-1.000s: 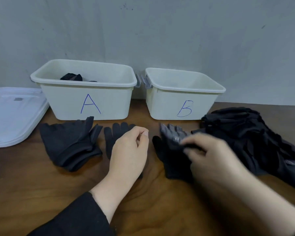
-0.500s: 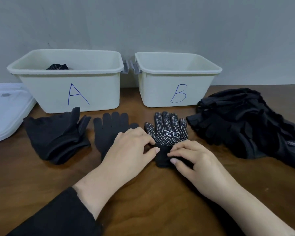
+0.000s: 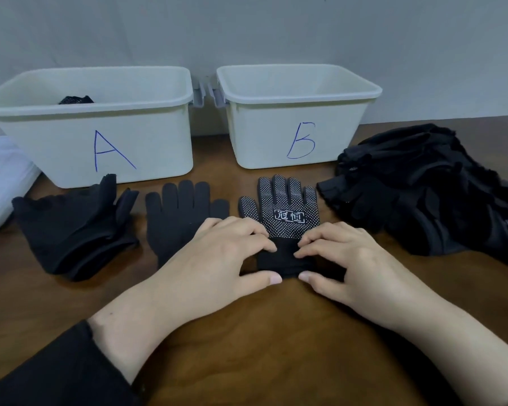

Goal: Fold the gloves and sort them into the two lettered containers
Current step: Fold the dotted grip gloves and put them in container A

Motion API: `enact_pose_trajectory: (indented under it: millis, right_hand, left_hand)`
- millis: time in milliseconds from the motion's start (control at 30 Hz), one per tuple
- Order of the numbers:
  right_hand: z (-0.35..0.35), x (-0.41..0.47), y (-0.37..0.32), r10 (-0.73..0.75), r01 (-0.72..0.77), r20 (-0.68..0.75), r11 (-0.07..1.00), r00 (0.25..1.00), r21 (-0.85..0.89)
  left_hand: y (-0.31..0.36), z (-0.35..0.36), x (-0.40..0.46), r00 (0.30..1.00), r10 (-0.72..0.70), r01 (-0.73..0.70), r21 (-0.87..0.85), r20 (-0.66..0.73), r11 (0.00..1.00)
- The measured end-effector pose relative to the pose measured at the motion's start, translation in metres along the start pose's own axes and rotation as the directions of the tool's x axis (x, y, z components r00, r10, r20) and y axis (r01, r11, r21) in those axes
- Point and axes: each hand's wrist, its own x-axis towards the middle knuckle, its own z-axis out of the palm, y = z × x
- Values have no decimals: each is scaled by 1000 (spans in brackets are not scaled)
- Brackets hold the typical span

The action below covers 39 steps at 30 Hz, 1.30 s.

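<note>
A black glove with white dots (image 3: 285,206) lies flat in front of container B (image 3: 298,130), fingers pointing away from me. My left hand (image 3: 217,259) and my right hand (image 3: 346,265) both pinch its plain black cuff between thumb and fingers at the near end. A plain black glove (image 3: 179,212) lies flat to the left, partly under my left hand. Container A (image 3: 100,136) holds a dark folded glove (image 3: 77,99) at its back left.
A loose stack of black gloves (image 3: 77,230) lies in front of container A. A big heap of black gloves (image 3: 423,189) fills the table's right side. White lids (image 3: 3,177) lie at the far left. The grey wall stands right behind the containers.
One second ago my right hand was laying the dotted glove down. Since then it lies flat, and both hands have closed in on its cuff. The view has come closer.
</note>
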Motion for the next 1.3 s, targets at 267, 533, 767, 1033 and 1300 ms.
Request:
enact_pose_trajectory:
  millis: [267,533,767,1033,1300]
  right_hand:
    - [8,6,-14,32,-36,-162,999,986,-26]
    - [2,4,-13,63,-58,-88,997,994,56]
    - [6,20,-11,334,-252,-217,908,917,334]
    - [13,25,-4,135,-150,-282,988,950,-30]
    - [-1,20,1,67,-66,20,997,998,-41]
  left_hand:
    - [5,6,6,999,11,-8,47,-53,999]
    - [4,2,6,987,-36,25,-72,-159,997]
    - [3,2,17,949,-252,192,-287,-187,938]
    - [-7,-2,24,977,-98,103,19,-189,995]
    - [-17,-1,18,999,-2,-2,125,32,992]
